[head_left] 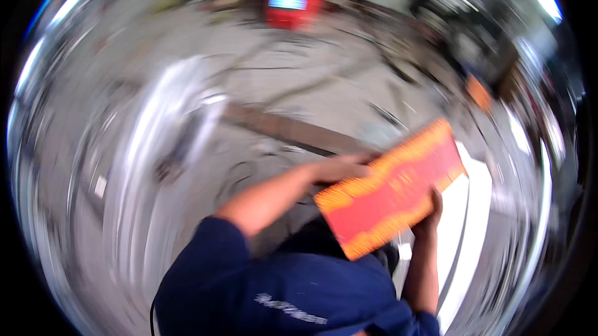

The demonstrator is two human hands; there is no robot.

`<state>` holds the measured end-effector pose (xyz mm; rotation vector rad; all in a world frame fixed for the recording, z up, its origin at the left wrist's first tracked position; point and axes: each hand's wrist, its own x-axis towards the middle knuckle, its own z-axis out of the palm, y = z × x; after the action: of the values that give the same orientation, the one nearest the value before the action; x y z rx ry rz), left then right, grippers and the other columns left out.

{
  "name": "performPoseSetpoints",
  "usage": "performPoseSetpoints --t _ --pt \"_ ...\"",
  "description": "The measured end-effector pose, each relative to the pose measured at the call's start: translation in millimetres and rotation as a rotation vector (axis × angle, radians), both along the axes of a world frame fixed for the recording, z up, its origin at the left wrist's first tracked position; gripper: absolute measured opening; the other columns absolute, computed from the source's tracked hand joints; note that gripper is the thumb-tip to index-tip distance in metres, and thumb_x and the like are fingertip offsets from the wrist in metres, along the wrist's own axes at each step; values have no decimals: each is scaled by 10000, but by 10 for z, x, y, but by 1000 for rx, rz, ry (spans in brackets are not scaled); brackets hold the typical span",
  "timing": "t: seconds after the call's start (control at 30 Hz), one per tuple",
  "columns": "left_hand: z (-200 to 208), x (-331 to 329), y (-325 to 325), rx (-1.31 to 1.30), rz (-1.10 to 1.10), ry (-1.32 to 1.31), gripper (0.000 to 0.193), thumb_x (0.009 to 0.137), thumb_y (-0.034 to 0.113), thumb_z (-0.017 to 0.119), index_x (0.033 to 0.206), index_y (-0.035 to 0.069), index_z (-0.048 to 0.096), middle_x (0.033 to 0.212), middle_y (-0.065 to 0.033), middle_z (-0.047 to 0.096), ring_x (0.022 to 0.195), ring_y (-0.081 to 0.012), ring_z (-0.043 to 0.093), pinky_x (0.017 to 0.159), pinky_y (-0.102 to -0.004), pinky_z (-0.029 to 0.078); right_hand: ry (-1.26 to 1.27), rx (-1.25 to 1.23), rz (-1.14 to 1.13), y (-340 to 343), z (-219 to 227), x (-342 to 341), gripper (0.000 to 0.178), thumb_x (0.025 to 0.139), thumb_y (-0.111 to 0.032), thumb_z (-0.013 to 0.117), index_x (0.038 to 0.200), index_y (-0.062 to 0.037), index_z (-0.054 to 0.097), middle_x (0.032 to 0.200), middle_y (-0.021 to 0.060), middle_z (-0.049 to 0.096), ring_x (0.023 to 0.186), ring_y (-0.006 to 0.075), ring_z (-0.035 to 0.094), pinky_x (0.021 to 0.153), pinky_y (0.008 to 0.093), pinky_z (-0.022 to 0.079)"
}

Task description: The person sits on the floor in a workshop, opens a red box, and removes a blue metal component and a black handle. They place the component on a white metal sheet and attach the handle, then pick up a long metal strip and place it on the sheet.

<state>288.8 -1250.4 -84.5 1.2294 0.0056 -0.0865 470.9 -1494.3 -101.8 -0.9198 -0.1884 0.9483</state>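
A flat rectangular box [398,189], red in the middle with orange patterned borders, is tilted in front of my body. My left hand [344,168] is closed on its upper left edge, the fingertips partly hidden. Along the lower right edge my right hand [430,212] grips the same box, with the thumb on its face and the other fingers hidden beneath. Motion blurs the picture, so the print on the box is smeared.
Beyond my hands a brown metal bar [293,132] lies on the grey floor [261,80]. A red machine with a lit display [293,6] stands at the back. White sheet-like material [470,224] is at my right. Blurred shiny metal [146,130] lies left.
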Motion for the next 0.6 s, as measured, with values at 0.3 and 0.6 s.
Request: performPoseSetpoints --t 0.3,0.6 --pt "-289 962 -1848 -304 -282 116 1312 618 573 852 1593 177 68 1587 -140 294 1434 -267 353 1161 -420 277 38 252 -981 -2709 -178 -295 574 906 -251 625 1391 -21 422 1254 133 595 1131 266 618 994 398 501" --pt "-667 1824 -2240 14 -860 273 1044 800 232 782 1585 195 95 1493 -96 381 1365 -251 401 1121 -401 347 -32 -56 -2131 -1937 -481 -1302 650 849 -157 714 1408 -104 385 1247 91 576 1148 247 597 991 414 511"
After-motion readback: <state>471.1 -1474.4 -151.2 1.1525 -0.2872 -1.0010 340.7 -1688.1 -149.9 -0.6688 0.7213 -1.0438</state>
